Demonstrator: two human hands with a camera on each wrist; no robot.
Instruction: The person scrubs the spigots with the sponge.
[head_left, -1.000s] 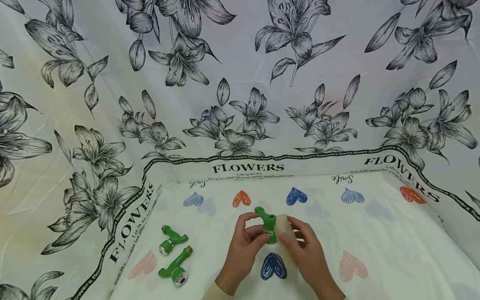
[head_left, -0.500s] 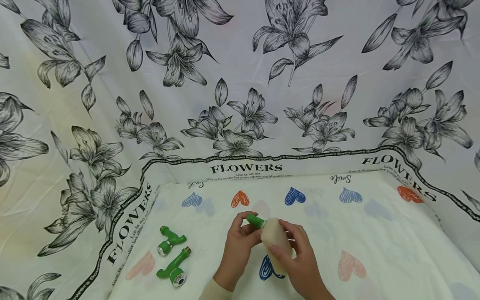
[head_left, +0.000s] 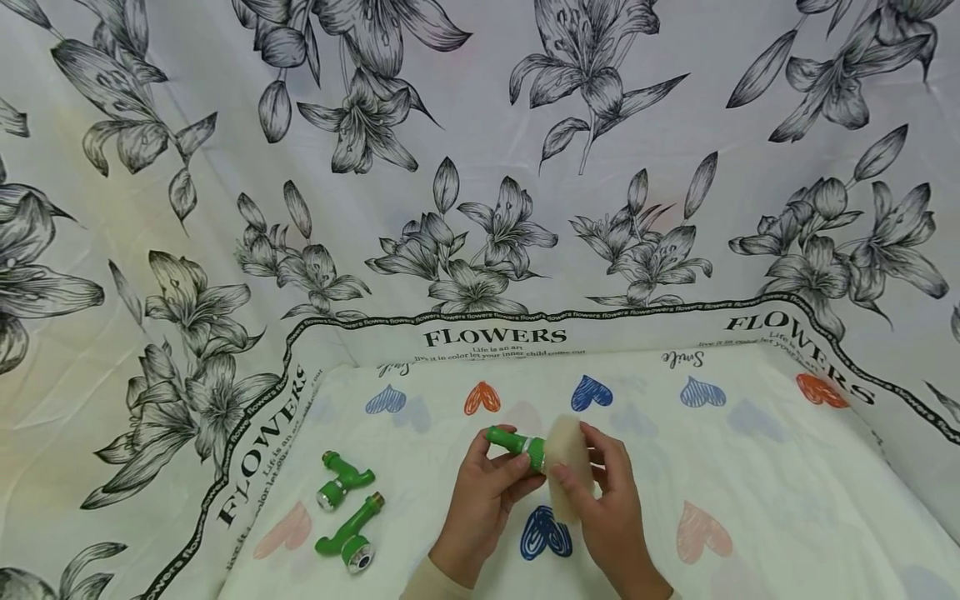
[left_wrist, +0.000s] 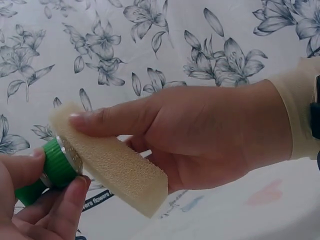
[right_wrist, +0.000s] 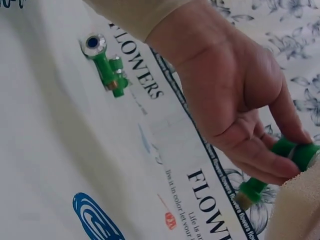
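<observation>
Near the middle of the head view, my left hand (head_left: pixel 476 496) grips a green faucet (head_left: pixel 513 440) between thumb and fingers. Its ribbed knob (left_wrist: pixel 54 162) with a silver rim faces right. A beige sponge (head_left: pixel 567 467), porous on its broad side, is pinched by my right hand (head_left: pixel 617 500), thumb on one face and fingers behind. The sponge's face (left_wrist: pixel 117 157) lies against the silver end of the knob in the left wrist view. In the right wrist view, a brassy threaded end (right_wrist: pixel 244 201) of the faucet shows below the left hand's fingers.
Two more green faucets, one farther back (head_left: pixel 345 480) and one nearer (head_left: pixel 351 533), lie left of the hands on a white cloth (head_left: pixel 420 533) printed with hearts. Hanging fabric (head_left: pixel 480 100) with black lilies encloses the back and sides.
The left hand has turned the faucet from upright to lying sideways, knob toward the sponge. The sponge swung over the knob half a second ago, then shifted right and stood up, uncovering the ribbed part.
</observation>
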